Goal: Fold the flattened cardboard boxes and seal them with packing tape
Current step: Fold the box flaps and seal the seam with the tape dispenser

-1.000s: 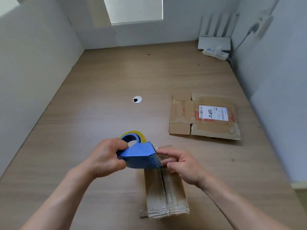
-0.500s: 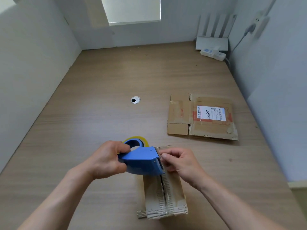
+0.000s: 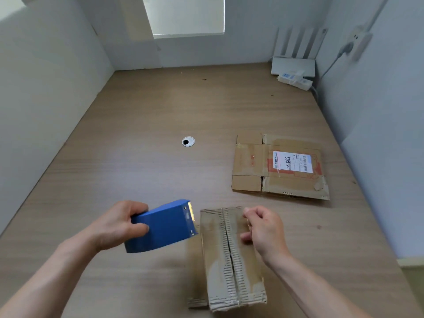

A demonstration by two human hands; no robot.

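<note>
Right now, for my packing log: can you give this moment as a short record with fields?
folded cardboard box: on the desk between the hands, gap along its centre seam
left hand: grips the blue tape dispenser, cutter teeth toward the folded cardboard box
right hand: fingers curled at the folded cardboard box's right edge; grip unclear
flattened cardboard box: lying flat further back on the right, shipping label facing up
cable grommet: mid-desk
power strip: back right corner
</note>
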